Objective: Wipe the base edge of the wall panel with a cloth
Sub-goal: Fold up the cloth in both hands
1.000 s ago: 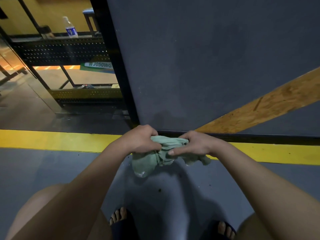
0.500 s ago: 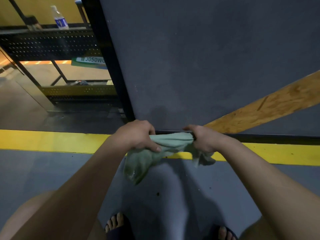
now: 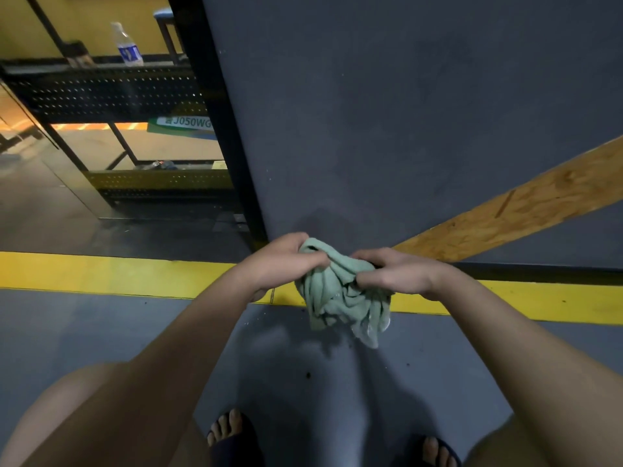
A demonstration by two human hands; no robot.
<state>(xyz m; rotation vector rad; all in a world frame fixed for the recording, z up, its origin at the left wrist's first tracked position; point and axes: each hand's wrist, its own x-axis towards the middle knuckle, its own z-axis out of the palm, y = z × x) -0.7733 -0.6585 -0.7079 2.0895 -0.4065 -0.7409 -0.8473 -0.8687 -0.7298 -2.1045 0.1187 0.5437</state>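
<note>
A crumpled pale green cloth [image 3: 340, 298] hangs between both hands, just in front of the dark grey wall panel [image 3: 387, 123]. My left hand [image 3: 279, 264] grips its upper left part. My right hand [image 3: 397, 274] pinches the bunched top right, and the loose end droops over the floor. The panel's black base edge [image 3: 539, 273] runs along the floor to the right of my hands; the stretch behind them is hidden.
A yellow floor line [image 3: 101, 274] runs under the panel's base. A diagonal wooden brace [image 3: 522, 203] crosses the panel at right. A black post [image 3: 219, 123] frames the panel's left side, with a perforated metal rack [image 3: 101, 92] and a water bottle [image 3: 126, 45] beyond. My sandalled feet are below.
The cloth was stretched out between my hands half a second ago; now the hands are closer together and the cloth is bunched up, hanging lower to the right.
</note>
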